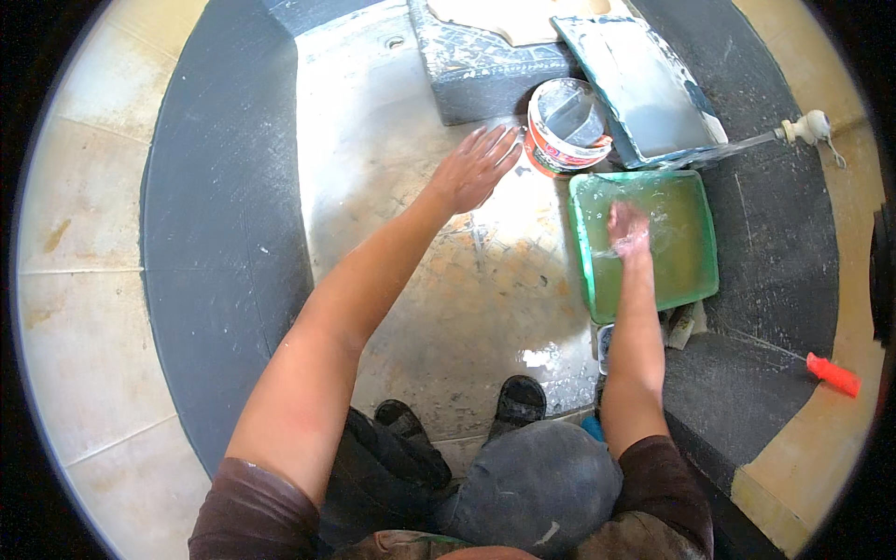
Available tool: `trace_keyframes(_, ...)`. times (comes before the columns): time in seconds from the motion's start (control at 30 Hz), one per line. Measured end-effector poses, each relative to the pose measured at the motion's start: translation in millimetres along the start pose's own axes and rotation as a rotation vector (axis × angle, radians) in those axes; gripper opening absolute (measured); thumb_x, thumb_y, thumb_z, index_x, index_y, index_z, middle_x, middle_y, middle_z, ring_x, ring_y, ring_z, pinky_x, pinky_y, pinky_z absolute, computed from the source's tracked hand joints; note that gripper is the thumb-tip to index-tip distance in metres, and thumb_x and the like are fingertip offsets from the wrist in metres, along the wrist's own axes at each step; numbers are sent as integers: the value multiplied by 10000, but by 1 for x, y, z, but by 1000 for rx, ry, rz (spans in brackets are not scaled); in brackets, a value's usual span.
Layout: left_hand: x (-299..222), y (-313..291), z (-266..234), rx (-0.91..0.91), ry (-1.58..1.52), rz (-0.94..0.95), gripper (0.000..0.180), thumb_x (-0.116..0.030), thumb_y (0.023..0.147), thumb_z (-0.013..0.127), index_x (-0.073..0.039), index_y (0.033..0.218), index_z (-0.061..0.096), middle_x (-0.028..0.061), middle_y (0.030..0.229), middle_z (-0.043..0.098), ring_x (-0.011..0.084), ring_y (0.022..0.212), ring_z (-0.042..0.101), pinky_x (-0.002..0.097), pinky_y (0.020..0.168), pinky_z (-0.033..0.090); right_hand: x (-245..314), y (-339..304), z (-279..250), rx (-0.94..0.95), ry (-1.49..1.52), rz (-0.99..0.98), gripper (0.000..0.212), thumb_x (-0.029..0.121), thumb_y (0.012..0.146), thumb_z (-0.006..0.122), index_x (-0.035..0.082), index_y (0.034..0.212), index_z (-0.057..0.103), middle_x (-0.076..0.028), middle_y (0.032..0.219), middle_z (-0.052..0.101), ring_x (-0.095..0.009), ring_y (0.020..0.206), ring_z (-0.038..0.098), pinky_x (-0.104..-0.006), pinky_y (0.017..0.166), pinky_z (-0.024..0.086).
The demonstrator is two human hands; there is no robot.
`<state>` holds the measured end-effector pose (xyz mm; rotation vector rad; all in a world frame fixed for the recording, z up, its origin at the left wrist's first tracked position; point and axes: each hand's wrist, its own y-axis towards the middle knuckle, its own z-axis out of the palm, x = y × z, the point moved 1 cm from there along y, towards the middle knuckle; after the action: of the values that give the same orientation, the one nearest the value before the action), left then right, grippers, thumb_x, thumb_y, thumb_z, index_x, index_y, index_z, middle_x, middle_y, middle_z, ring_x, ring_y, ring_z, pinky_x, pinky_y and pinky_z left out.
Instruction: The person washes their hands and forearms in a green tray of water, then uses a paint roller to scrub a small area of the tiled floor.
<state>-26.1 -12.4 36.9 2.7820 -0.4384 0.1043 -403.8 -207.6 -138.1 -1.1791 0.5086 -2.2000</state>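
My left hand point(478, 168) is stretched out over the wet floor, fingers extended and holding nothing. Its fingertips are beside a white-and-red bucket point(549, 157), in which a grey block-like object point(575, 119) sits. My right hand point(629, 231) dips into murky yellowish water in a green rectangular tub point(581, 245). Splashing water and blur hide its fingers, so whether it grips anything does not show. Behind the tub, a blue-rimmed tray point(667, 93) coated in white residue leans at an angle. A stream of water runs from a white tap point(805, 129) toward the tub's far edge.
A dark block-shaped step point(499, 89) stands at the back with a pale board point(499, 17) on it. An orange-red-handled tool point(833, 375) lies on the dark ledge at right. My sandalled feet point(520, 401) are on the wet floor point(448, 308) near the front.
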Motion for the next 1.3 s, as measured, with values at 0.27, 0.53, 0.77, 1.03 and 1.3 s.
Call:
trace_keyframes(0.27,-14,9,19,109,-51,-70,599,-98,984,427,-10,1566,315,181,1670,228,308,1574,148,457,1289,151,-29,-115,284,398,-722,-296,321,249,1022,591,-25,1158,688,-155,1051,754,-251,962,715,-333,852,548)
trace_keyframes(0.53,6,-5,-3,164,168,-97,635,-110,994,416,-29,1596,230,168,1657,262,307,1543,238,435,1257,243,-19,-50,82,-396,-1521,-449,396,346,852,695,-48,840,715,-280,856,704,-377,839,730,-452,783,541)
trace_keyframes(0.77,-5,-22,-23,487,170,-129,604,-94,972,451,-48,1561,323,141,1597,362,319,1441,404,426,1160,375,-59,-60,94,-193,-536,-93,245,151,975,539,-31,998,701,-105,763,682,-217,661,683,-368,554,546)
trace_keyframes(1.03,-35,-3,-13,242,281,-126,620,-171,956,500,-31,1543,359,144,1673,234,392,1535,214,524,1227,244,-88,-117,283,319,-784,-593,384,374,1050,588,16,990,714,-48,857,682,-177,964,604,-336,920,488)
trace_keyframes(1.3,-65,-4,-13,431,269,-346,689,-234,977,501,-22,1590,268,166,1702,115,469,1559,21,640,1240,83,-111,-112,294,257,-454,-154,547,469,1077,488,-15,909,677,-96,877,661,-172,855,613,-335,796,495)
